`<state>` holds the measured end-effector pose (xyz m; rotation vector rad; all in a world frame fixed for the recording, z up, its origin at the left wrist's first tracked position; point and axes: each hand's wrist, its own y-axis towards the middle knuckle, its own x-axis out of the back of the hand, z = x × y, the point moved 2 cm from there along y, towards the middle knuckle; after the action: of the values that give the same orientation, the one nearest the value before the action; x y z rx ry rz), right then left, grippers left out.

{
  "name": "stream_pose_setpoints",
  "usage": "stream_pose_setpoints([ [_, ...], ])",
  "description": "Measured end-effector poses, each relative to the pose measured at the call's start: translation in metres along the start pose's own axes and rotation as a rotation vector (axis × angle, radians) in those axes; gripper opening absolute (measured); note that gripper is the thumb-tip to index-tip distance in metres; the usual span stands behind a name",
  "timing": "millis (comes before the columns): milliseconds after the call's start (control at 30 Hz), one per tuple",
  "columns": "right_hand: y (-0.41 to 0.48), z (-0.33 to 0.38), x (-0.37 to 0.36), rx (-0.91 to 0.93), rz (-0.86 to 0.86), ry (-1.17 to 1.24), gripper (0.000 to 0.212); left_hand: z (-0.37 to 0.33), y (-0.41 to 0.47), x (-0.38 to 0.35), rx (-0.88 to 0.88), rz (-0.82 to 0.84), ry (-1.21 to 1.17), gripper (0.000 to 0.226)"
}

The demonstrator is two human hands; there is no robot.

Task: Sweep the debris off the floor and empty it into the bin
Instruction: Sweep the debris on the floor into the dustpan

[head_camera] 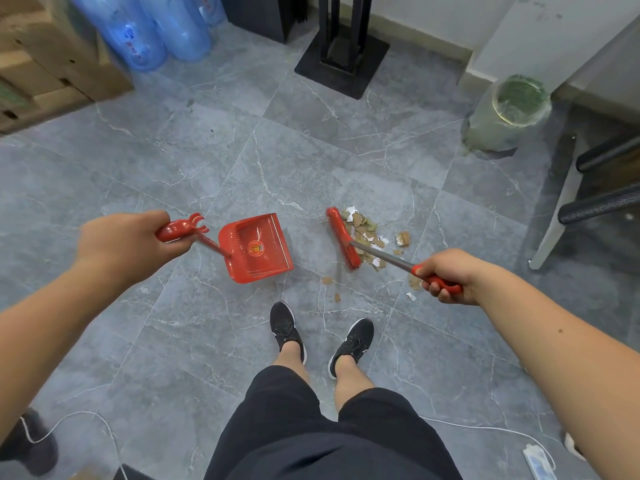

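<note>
At frame centre, on the grey marble-patterned floor tiles (173, 161): sweeping under way, none of it binned yet.

Left hand (121, 244): closed round the clawed end of the long handle of the red plastic dustpan (258, 249); grip high, likely to work standing.

Dustpan position: mouth down on the tiles left of centre, open edge turned toward the right, seemingly set to receive the sweep; pan empty as far as can be judged.

Right hand (446, 278): wrapped round the red grip of the red-headed broom with metal shaft (343, 237).

Broom position: head angled on the floor right of centre, well apart from the pan.

Debris: torn brown cardboard and white paper scraps (367, 233), heaped on the right of the broom head, so on the side away from the pan; a few strays at lower centre near the black shoes (285, 327).

Bin: clear-lined round waste bin (505, 112) at upper right beside the white furniture, well away from the pile.

Writing: round gold-and-red sticker inside the pan, unreadable; blue water bottles (149, 32) at upper left carry marks too blurred to read.

Next, as a judgement: broom head to go behind the heap, then draw left.
</note>
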<state>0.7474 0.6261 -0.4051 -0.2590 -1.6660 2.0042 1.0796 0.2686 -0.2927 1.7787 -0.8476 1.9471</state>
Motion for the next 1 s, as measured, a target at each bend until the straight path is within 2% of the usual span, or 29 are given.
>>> stream_pose_setpoints([
  [167,-0.011,-0.002,0.003,-0.014,0.032,-0.052,0.030,-0.001,0.007,0.005,-0.044,-0.021,-0.012,0.058],
  [500,-0.003,-0.041,-0.029,-0.164,0.157,-0.157,0.035,-0.003,0.011,0.011,-0.103,-0.059,0.005,0.059],
  [800,0.005,-0.038,-0.007,-0.151,0.061,-0.271,0.033,-0.001,0.013,0.006,-0.114,-0.042,-0.004,0.058],
  [1000,0.018,-0.005,0.010,-0.104,-0.027,-0.192,0.030,-0.020,0.021,0.006,-0.106,-0.012,0.001,0.059],
])
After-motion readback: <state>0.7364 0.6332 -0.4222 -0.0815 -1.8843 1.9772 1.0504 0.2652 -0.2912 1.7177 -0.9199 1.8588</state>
